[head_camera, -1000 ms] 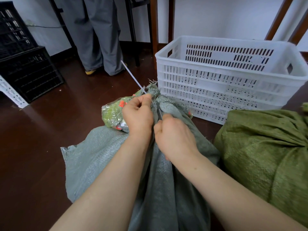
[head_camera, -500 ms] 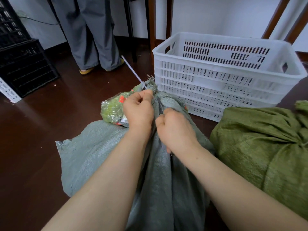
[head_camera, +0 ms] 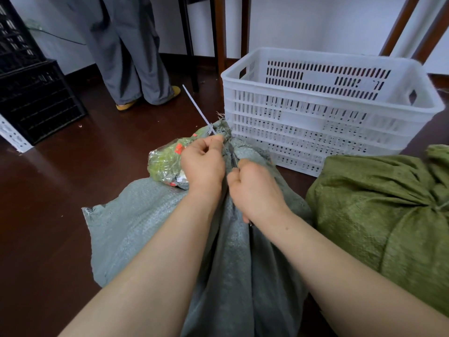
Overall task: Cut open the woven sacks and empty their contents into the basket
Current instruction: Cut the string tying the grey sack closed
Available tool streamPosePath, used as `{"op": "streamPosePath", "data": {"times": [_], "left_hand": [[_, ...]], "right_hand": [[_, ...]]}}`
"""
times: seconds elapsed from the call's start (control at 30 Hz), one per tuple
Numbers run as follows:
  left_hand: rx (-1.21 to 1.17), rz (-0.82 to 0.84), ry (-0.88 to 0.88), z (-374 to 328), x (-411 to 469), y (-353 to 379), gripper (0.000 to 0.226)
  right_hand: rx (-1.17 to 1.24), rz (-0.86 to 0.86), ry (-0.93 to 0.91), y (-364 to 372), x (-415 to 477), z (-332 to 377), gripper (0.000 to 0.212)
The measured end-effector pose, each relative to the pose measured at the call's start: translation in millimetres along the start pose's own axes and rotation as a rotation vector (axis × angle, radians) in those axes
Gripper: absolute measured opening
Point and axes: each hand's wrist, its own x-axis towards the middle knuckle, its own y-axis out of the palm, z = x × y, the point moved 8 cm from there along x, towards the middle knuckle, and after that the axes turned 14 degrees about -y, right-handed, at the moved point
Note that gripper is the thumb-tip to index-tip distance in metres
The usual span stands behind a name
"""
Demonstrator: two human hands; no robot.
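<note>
A grey woven sack [head_camera: 136,222] lies on the floor in front of me, its neck bunched and bound by a white zip tie [head_camera: 198,110] whose tail sticks up to the left. My left hand [head_camera: 202,161] pinches the tie at the neck. Beside it, my right hand [head_camera: 255,190] grips a thin dark cutting tool [head_camera: 233,159] whose tip points at the neck; most of the tool is hidden in the fist. A shiny green packet [head_camera: 165,164] shows from the sack under my left hand. The white slotted basket [head_camera: 323,110] stands just behind.
A tied green woven sack [head_camera: 379,210] lies at my right, touching the basket. A person's grey trouser legs [head_camera: 128,52] stand at the back left. Black crates [head_camera: 31,93] are stacked on the far left. Dark table legs [head_camera: 218,32] rise behind the basket.
Both hands stay at the sack's neck. The tool's dark tip, hidden half a second ago, shows again between my hands. The view has shifted slightly.
</note>
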Motion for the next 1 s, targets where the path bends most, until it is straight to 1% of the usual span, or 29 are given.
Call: {"op": "streamPosePath", "data": {"times": [0.1,0.17,0.27,0.33,0.47,0.53,0.63,0.7,0.83,1.0], "left_hand": [[-0.06,-0.053,-0.006,-2.3,8.7,-9.3,0.021],[-0.039,-0.044,-0.001,-1.2,8.5,-6.5,0.023],[0.019,-0.007,0.018,0.1,1.2,2.1,0.024],[0.013,-0.015,0.005,-0.4,1.8,-0.4,0.023],[-0.048,-0.067,-0.006,-4.2,11.1,-11.8,0.027],[-0.023,-0.049,-0.003,-3.9,8.2,-8.0,0.026],[0.021,0.002,0.021,-4.1,-2.4,2.0,0.024],[0.016,-0.008,0.012,-3.8,-1.2,0.1,0.024],[-0.042,-0.046,-0.016,-5.6,12.1,-10.0,0.027],[0.012,-0.007,0.012,-2.3,1.2,1.0,0.024]], "right_hand": [[-0.009,0.035,-0.044,8.0,-5.5,9.4,0.018],[-0.017,0.033,-0.031,6.5,-4.1,6.2,0.018],[-0.011,-0.003,0.015,-1.5,1.1,-3.5,0.026],[-0.011,-0.003,0.005,-1.8,0.4,-0.6,0.029],[0.009,0.03,-0.047,5.3,-8.1,13.2,0.019],[0.014,0.028,-0.031,4.5,-7.4,8.8,0.02],[0.031,-0.007,0.017,-1.5,-0.9,-3.1,0.028],[0.04,-0.012,0.014,-0.8,-0.1,-2.2,0.028],[0.039,-0.003,-0.047,6.4,-6.5,10.4,0.02],[0.062,-0.02,0.025,0.3,-1.2,-4.4,0.028]]}}
